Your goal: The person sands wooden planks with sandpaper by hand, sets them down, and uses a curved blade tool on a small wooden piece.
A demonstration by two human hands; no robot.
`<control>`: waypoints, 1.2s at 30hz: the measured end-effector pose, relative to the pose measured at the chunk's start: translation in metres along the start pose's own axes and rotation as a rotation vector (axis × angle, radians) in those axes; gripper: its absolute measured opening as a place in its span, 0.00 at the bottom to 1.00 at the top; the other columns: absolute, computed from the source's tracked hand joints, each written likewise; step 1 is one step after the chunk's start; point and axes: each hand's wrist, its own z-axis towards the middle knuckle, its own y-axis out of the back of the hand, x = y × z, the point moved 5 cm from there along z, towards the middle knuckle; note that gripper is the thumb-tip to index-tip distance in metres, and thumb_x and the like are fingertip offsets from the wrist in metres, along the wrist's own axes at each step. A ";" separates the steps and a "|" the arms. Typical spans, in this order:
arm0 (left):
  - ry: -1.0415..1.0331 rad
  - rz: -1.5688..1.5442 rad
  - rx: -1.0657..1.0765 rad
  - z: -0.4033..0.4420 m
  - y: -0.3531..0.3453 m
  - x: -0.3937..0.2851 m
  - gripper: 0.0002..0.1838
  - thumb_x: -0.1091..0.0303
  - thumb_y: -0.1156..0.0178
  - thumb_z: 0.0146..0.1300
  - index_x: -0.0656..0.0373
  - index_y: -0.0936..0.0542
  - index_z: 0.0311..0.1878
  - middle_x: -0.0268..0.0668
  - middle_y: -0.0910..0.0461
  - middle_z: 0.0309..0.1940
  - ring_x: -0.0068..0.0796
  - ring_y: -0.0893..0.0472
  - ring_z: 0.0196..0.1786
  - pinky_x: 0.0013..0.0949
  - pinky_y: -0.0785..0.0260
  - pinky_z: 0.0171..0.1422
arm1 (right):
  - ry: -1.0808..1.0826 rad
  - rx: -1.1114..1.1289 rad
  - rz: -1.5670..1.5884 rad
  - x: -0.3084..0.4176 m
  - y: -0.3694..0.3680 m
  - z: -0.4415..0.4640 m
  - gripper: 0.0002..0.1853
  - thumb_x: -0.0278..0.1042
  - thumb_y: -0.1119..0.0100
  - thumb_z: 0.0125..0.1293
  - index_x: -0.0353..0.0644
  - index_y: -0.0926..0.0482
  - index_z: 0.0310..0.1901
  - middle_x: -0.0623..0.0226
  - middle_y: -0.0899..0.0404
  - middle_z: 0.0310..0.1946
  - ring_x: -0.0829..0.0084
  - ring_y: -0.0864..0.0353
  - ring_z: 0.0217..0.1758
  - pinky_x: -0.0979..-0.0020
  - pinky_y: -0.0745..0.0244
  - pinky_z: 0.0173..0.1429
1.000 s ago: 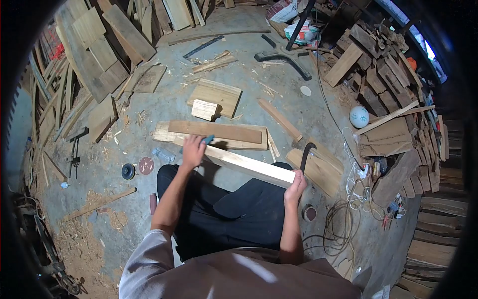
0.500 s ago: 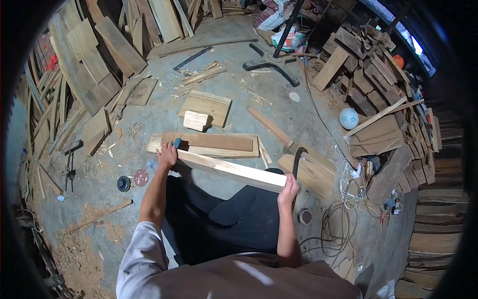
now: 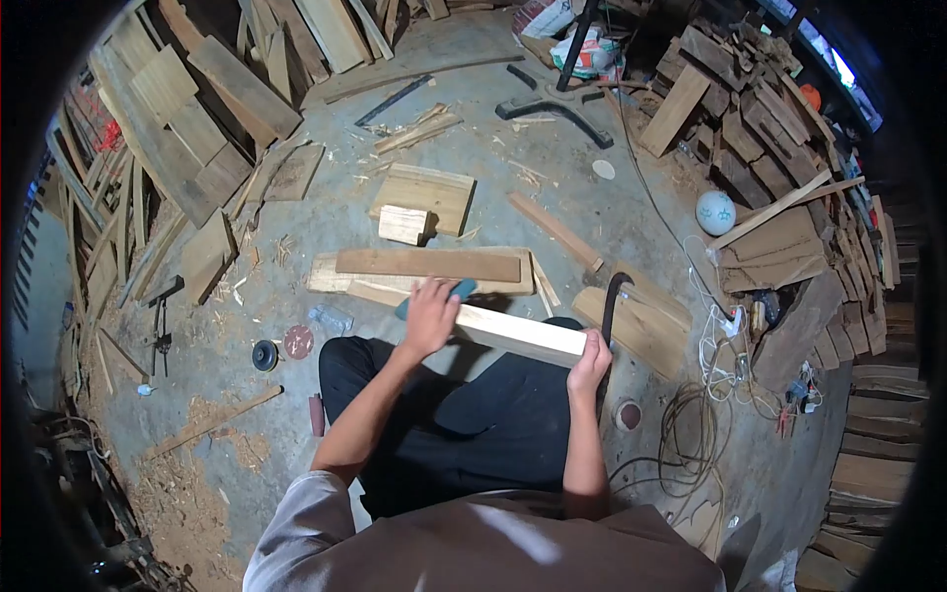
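Observation:
A pale wooden plank [image 3: 523, 335] lies slantwise above my lap, its narrow edge facing up. My right hand [image 3: 590, 365] is wrapped round its near right end. My left hand [image 3: 430, 318] presses down on the upper edge nearer the far left end, fingers closed over a teal strip [image 3: 463, 290] that looks like sandpaper. The strip shows on both sides of the hand; its middle is hidden beneath it. Just beyond the plank, a brown board [image 3: 429, 263] rests on a wider pale board [image 3: 326, 273] on the floor.
Ahead, a small wood block [image 3: 402, 225] sits by a square board [image 3: 444, 197]. A black curved bar [image 3: 609, 311] stands by my right hand. Coiled hose [image 3: 681, 444] and white cables [image 3: 725, 345] lie at right. Leaning planks [image 3: 168, 118] are at left, stacked wood [image 3: 760, 128] at right.
My left hand has slid right along the plank with the teal strip, from its far end toward the middle. The right hand keeps its hold. The whole view has shifted slightly.

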 end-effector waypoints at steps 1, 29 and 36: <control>-0.028 -0.023 -0.007 0.000 0.001 -0.020 0.19 0.58 0.52 0.74 0.57 0.23 0.61 0.46 0.23 0.56 0.52 0.31 0.68 0.63 0.51 0.77 | 0.016 0.002 0.014 0.001 -0.001 0.000 0.20 0.39 0.58 0.77 0.32 0.25 0.33 0.63 0.26 0.25 0.70 0.27 0.32 0.68 0.32 0.41; -0.255 -0.175 -0.173 -0.009 -0.010 -0.166 0.14 0.62 0.43 0.65 0.60 0.19 0.47 0.42 0.23 0.34 0.45 0.23 0.40 0.45 0.36 0.52 | 0.025 0.020 0.040 0.000 -0.007 0.002 0.22 0.41 0.60 0.74 0.31 0.25 0.32 0.60 0.22 0.27 0.69 0.23 0.32 0.68 0.29 0.41; -0.173 -0.101 -0.180 -0.006 0.002 -0.092 0.11 0.63 0.43 0.62 0.58 0.19 0.41 0.42 0.21 0.34 0.46 0.22 0.41 0.46 0.35 0.52 | 0.037 0.017 0.013 -0.005 -0.005 0.002 0.25 0.45 0.61 0.77 0.31 0.24 0.32 0.62 0.22 0.27 0.70 0.23 0.34 0.69 0.30 0.43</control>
